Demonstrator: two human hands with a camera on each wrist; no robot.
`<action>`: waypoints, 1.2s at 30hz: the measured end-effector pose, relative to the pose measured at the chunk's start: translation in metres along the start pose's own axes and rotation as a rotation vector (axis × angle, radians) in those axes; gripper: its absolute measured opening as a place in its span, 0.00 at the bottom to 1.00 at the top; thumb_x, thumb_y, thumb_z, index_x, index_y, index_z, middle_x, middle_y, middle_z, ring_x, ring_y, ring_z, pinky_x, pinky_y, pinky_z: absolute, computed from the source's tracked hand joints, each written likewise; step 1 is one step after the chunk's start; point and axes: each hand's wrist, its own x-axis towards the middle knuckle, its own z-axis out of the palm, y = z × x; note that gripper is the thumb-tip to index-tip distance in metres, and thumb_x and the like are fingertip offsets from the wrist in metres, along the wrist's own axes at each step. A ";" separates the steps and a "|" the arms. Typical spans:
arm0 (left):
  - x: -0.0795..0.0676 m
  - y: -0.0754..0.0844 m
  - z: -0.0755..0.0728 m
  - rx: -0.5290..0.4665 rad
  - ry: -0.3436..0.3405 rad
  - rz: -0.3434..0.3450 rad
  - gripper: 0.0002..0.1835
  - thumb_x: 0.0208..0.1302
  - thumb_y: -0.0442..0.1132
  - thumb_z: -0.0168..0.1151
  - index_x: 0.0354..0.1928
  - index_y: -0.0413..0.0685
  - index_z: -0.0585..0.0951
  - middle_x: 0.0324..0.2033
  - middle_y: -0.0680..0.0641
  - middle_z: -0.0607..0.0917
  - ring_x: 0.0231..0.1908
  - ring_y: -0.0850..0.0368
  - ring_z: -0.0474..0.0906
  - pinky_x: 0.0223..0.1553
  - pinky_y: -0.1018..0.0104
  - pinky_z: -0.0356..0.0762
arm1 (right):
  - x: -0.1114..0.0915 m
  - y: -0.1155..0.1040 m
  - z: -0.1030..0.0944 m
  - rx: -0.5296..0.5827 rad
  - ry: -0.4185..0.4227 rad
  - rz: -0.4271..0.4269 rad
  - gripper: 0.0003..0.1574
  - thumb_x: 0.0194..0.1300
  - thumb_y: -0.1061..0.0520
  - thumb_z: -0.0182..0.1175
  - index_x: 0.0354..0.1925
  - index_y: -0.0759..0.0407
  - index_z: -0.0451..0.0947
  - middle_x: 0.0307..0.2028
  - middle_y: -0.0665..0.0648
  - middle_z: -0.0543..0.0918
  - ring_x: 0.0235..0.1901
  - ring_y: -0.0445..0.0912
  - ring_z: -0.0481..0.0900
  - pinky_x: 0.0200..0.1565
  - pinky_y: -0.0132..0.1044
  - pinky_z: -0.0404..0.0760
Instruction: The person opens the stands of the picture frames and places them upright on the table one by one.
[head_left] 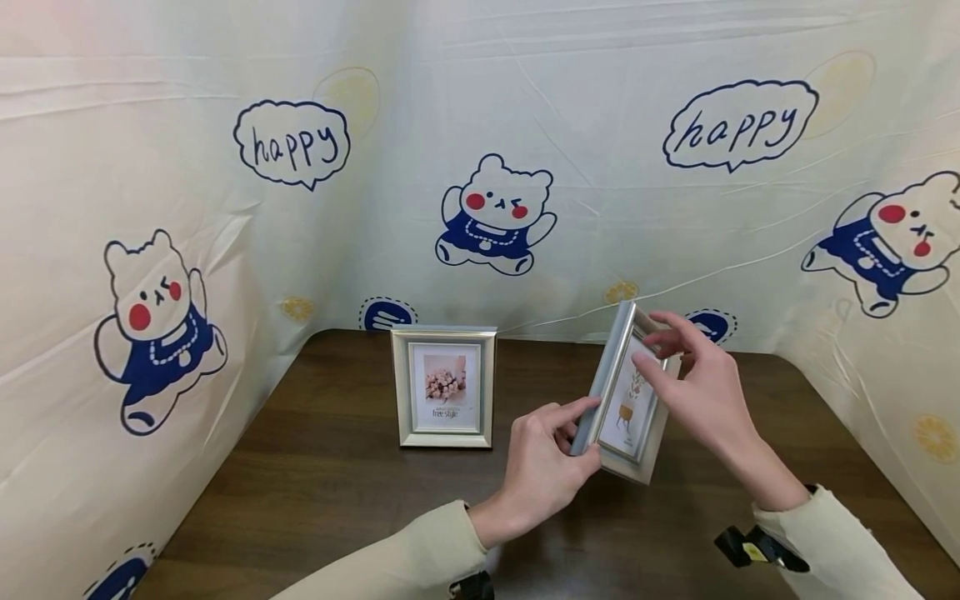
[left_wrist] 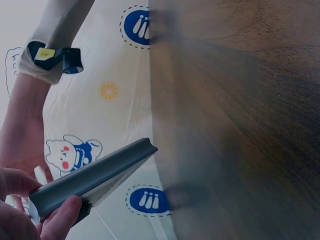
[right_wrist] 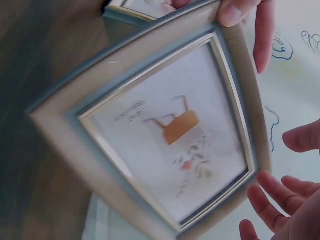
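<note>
1. OK, I see picture frame (head_left: 621, 408) tilted, 4 o'clock, head view.
2. Left hand (head_left: 551, 458): fingers clamped on its 8 o'clock edge.
3. Right hand (head_left: 708, 392): fingers apart at its 1 o'clock, contact unclear.

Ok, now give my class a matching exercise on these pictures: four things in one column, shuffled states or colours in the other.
1. left hand
2. "free style" frame
3. table
4. orange-motif frame

A. dark brown
B. tilted, held up
C. gripping a frame's edge
D. standing upright

Pairs: 1-C, 2-D, 3-A, 4-B
</note>
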 end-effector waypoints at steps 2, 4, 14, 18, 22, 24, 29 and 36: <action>0.000 -0.001 0.000 0.004 0.003 0.007 0.29 0.50 0.26 0.74 0.57 0.52 0.89 0.26 0.56 0.78 0.23 0.70 0.73 0.25 0.74 0.77 | 0.004 -0.004 0.002 -0.001 -0.006 -0.005 0.31 0.73 0.53 0.67 0.70 0.59 0.74 0.47 0.61 0.88 0.46 0.52 0.79 0.45 0.46 0.73; 0.000 -0.001 0.001 0.000 0.005 0.016 0.29 0.50 0.26 0.74 0.57 0.51 0.89 0.26 0.56 0.78 0.23 0.69 0.73 0.25 0.74 0.77 | 0.008 -0.006 0.004 -0.011 -0.021 -0.003 0.33 0.73 0.52 0.67 0.71 0.59 0.73 0.47 0.61 0.88 0.46 0.54 0.80 0.43 0.49 0.75; 0.001 -0.002 0.001 0.008 0.006 0.064 0.28 0.52 0.25 0.74 0.58 0.48 0.89 0.26 0.55 0.79 0.23 0.68 0.73 0.24 0.75 0.76 | 0.025 -0.017 0.006 -0.056 -0.087 0.040 0.46 0.72 0.49 0.68 0.79 0.60 0.63 0.45 0.60 0.86 0.44 0.53 0.79 0.37 0.43 0.75; 0.000 -0.003 0.001 0.014 0.006 0.077 0.28 0.53 0.25 0.74 0.59 0.47 0.88 0.27 0.55 0.79 0.23 0.68 0.73 0.24 0.75 0.75 | 0.029 -0.020 0.006 -0.073 -0.114 0.058 0.49 0.72 0.47 0.68 0.80 0.63 0.60 0.45 0.61 0.85 0.43 0.54 0.79 0.35 0.42 0.76; -0.001 -0.003 0.001 0.008 -0.001 0.091 0.27 0.54 0.25 0.73 0.59 0.47 0.88 0.27 0.54 0.78 0.23 0.68 0.74 0.24 0.76 0.75 | 0.033 -0.021 0.006 -0.102 -0.125 0.077 0.50 0.70 0.47 0.70 0.79 0.65 0.61 0.43 0.61 0.85 0.39 0.53 0.77 0.32 0.41 0.76; -0.001 -0.002 0.001 0.007 -0.008 0.102 0.28 0.54 0.25 0.73 0.59 0.47 0.88 0.27 0.53 0.78 0.23 0.69 0.74 0.24 0.76 0.75 | 0.034 -0.022 0.006 -0.116 -0.121 0.079 0.49 0.69 0.48 0.70 0.78 0.66 0.62 0.41 0.61 0.85 0.37 0.53 0.76 0.32 0.42 0.76; -0.001 0.000 0.002 0.001 -0.020 0.122 0.28 0.54 0.25 0.73 0.60 0.46 0.87 0.27 0.53 0.77 0.23 0.72 0.74 0.24 0.77 0.76 | 0.034 -0.023 0.004 -0.128 -0.106 0.074 0.48 0.68 0.49 0.72 0.76 0.66 0.66 0.40 0.60 0.84 0.36 0.52 0.75 0.31 0.42 0.75; -0.002 0.000 0.003 0.017 -0.010 0.136 0.28 0.54 0.25 0.74 0.60 0.46 0.87 0.28 0.53 0.78 0.23 0.72 0.74 0.24 0.77 0.75 | 0.034 -0.023 0.005 -0.129 -0.106 0.061 0.46 0.67 0.49 0.73 0.75 0.64 0.67 0.41 0.60 0.83 0.33 0.51 0.75 0.27 0.40 0.75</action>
